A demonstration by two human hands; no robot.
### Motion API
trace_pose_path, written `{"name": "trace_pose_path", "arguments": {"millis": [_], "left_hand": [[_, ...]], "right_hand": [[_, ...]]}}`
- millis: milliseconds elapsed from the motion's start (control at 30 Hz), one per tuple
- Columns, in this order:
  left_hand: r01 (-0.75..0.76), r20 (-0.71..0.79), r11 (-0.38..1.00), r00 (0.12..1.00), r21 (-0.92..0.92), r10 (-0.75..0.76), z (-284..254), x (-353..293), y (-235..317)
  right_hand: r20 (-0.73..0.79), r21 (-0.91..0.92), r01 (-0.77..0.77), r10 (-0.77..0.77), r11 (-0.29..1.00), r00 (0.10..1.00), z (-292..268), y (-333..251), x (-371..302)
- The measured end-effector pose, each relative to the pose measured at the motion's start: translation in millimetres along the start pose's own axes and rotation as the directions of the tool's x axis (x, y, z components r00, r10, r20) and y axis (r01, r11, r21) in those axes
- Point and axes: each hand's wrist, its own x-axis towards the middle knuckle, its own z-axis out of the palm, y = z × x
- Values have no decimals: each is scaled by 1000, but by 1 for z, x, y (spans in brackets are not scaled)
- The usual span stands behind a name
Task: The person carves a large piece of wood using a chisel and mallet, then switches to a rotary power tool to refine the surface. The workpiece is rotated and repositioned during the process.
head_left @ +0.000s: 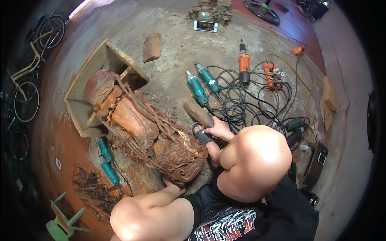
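Right knee [263,154], forearm [229,137] mostly hidden behind, right hand [219,128] around wooden club [198,113]

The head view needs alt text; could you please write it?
A right hand holds a wooden block beside a large wood carving, one end over a wooden frame; green and orange power tools and tangled cables lie on the floor.
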Motion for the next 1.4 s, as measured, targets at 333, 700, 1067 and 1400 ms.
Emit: {"name": "trace_pose_path", "arguments": {"millis": [333, 700, 1067, 1400], "left_hand": [[227, 183, 970, 953, 87, -240, 17, -31, 57], [173, 178, 976, 965, 129, -194, 16, -30, 57], [-17, -46, 907, 998, 421, 40, 3, -36, 56], [-123, -456, 729, 707, 674, 541, 6, -4, 30]], "right_hand": [[63, -33, 77, -75, 996, 995, -10, -5, -4], [104, -51, 82, -76, 995, 992, -14, -2, -4], [219, -32, -60, 65, 998, 974, 10, -5, -6], [153, 95, -35, 21, 995, 988, 36, -2, -17]]}}
